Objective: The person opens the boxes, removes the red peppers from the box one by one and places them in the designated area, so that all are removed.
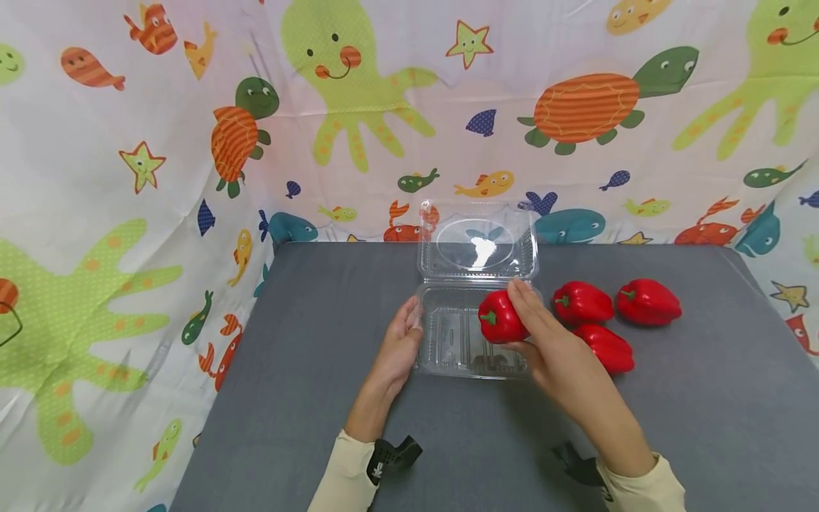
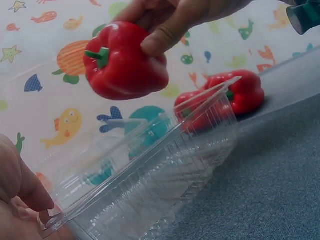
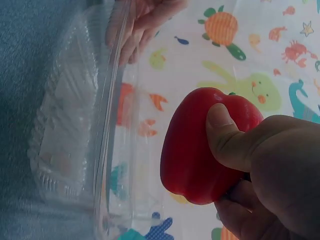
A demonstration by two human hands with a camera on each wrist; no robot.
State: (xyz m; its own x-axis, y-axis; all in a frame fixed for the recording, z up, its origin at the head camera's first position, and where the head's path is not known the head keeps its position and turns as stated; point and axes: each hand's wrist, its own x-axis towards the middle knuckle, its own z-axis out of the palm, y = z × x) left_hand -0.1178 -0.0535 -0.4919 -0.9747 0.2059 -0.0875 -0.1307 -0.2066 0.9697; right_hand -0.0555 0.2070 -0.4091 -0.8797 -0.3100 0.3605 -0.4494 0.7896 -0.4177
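Observation:
A red bell pepper with a green stem is held by my right hand, thumb on one side and fingers on the other. It hangs above the base of a clear plastic clamshell container, apart from its rim in the left wrist view. The container's lid stands raised at the back. My left hand pinches the left rim of the base between thumb and fingers. In the right wrist view, the thumb presses on the pepper's side.
Three more red bell peppers lie right of the container: one nearest it, one farther right and one in front, partly behind the right hand. A grey table lies beneath. A sea-animal patterned curtain hangs behind and at left.

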